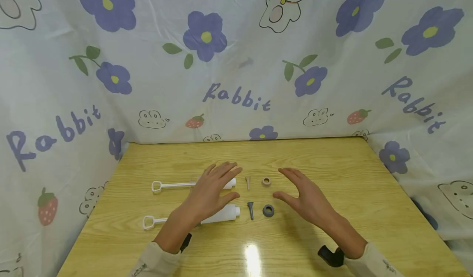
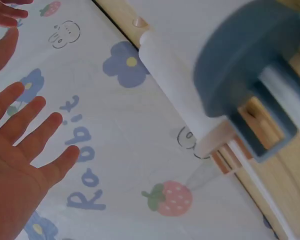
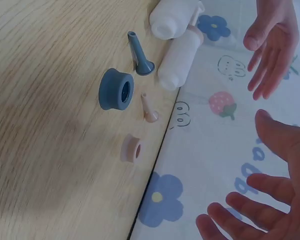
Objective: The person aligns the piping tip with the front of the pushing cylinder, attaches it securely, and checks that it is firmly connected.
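Observation:
My left hand (image 1: 212, 192) hovers over two white tubes with plungers, fingers spread and holding nothing. The nearer tube (image 1: 221, 214) and the farther tube (image 1: 231, 183) lie side by side, partly hidden by that hand and forearm. In the left wrist view, a blue-grey round cap (image 2: 240, 55) on one tube looms close. My right hand (image 1: 309, 195), fingers extended and holding nothing, is raised right of a beige ring (image 1: 266, 185) and a dark blue-grey ring (image 1: 268, 215). Between tubes and rings lie a beige nozzle (image 1: 248, 182) and a blue-grey nozzle (image 1: 251, 210).
White looped plunger handles, one farther back (image 1: 157, 187) and one nearer (image 1: 148, 222), point left. The wooden table (image 1: 314, 153) meets a hanging cloth (image 1: 236, 75) with flowers and "Rabbit" lettering at its back and sides. Light glares on the table's front.

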